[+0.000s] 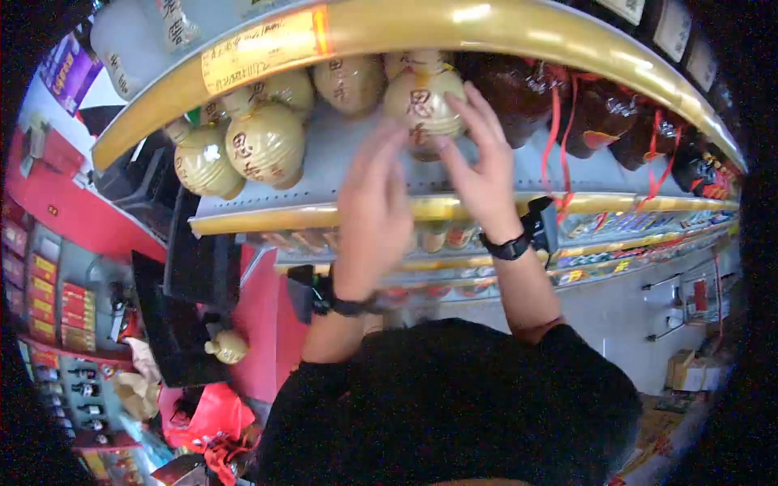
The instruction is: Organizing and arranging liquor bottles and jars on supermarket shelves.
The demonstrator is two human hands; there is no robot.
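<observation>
A cream gourd-shaped bottle (425, 100) with dark brush writing stands on a grey metal shelf (328, 164). At its right side is my right hand (486, 161), the thumb and fingertips on its surface. My left hand (374, 203), blurred, is raised at the bottle's lower left, its thumb apart from the fingers. No object shows in its palm, and contact there is unclear. Another cream bottle (265, 146) is further left, in front of several similar ones. The lower part of the middle bottle is partly hidden by my hands.
Dark brown jars (513, 91) with red ribbons (556, 121) line the shelf on the right. Above is a gold shelf edge (425, 27) with a yellow label. A black monitor (200, 249) and a cream bottle (229, 347) are at the lower left, near a red bag (209, 416).
</observation>
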